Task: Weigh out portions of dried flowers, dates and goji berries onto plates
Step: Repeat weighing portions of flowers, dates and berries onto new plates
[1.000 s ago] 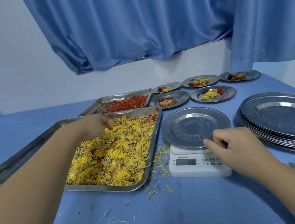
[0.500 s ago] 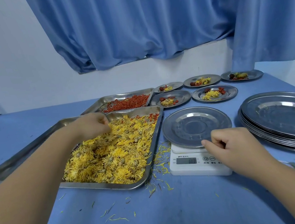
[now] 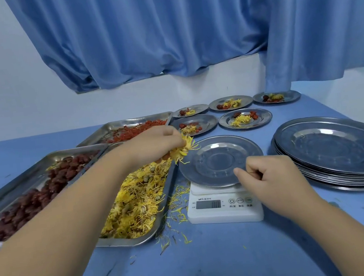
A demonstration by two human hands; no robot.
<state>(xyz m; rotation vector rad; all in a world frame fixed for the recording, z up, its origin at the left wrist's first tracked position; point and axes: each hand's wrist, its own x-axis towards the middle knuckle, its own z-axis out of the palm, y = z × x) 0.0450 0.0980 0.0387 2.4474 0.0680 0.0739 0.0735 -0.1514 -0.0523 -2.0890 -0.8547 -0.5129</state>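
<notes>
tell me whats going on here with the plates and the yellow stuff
A person is weighing out portions. The left hand holds a clump of yellow dried flowers at the edge of an empty plate that sits on a white scale. The right hand pinches that plate's near rim. Five filled plates sit at the back, and a stack of plates waits on the right.

Yellow dried flowers heaped just left of the steel plate atop the white scale

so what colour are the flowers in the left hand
Yellow, clearest in the head view: the left hand grips a clump of dried flowers.
</notes>
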